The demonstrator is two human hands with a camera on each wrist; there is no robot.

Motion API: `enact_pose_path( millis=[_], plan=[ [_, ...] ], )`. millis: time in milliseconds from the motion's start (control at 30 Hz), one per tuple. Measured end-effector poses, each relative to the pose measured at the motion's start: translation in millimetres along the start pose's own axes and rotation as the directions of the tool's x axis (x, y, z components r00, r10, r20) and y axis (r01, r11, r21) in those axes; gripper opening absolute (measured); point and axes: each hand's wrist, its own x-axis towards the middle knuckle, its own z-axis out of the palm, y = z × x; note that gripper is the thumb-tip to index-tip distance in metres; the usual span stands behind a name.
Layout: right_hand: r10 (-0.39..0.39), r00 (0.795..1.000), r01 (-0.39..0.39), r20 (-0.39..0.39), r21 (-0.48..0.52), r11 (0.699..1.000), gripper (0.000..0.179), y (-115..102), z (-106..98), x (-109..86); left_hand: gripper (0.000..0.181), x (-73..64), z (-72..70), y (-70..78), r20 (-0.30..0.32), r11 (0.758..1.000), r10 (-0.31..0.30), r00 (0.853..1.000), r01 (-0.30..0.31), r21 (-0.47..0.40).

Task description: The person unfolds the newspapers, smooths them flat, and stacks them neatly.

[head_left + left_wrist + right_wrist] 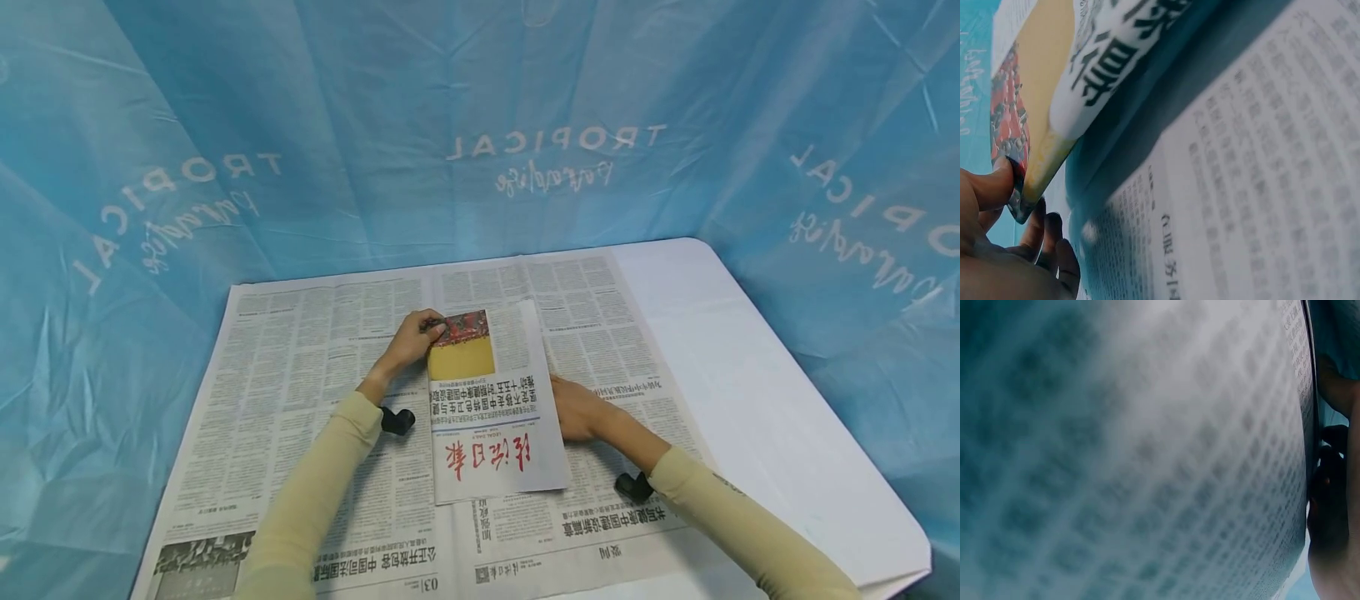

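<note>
A folded newspaper [495, 454], with a red-and-yellow picture and large red characters, is held up over spread newspaper sheets [300, 375]. My left hand [411, 340] pinches its far left corner; the left wrist view shows the thumb [999, 184] on the picture side and fingertips behind. On the opposite side, my right hand [583, 410] is at the right edge, its fingertips hidden behind the paper in the head view. In the right wrist view the right thumb [1336, 387] and the dark, bent fingers [1327, 494] stand apart beside the paper's edge.
A white table [720, 350] lies under the spread sheets and shows along the right. Blue printed curtains [480, 100] hang behind and at both sides. Small black devices [397, 421] sit at both wrists.
</note>
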Motion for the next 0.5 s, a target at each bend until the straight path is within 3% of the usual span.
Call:
enact_pose_path(
  millis=[267, 500],
  plan=[
    [0.027, 1.0, -0.027, -0.003, 0.018, 0.999, 0.063, -1.0, -1.5, 0.7, 0.027, -3.7, -8.5, -2.9, 0.046, 0.993, -0.117, 0.992, 0.118, -0.009],
    [0.026, 0.999, -0.027, 0.038, 0.027, 0.999, 0.071, -1.1, -0.9, 4.3, 0.031, -6.9, -22.0, -7.5, 0.086, 0.993, -0.116, 0.989, 0.115, 0.02]
  ],
)
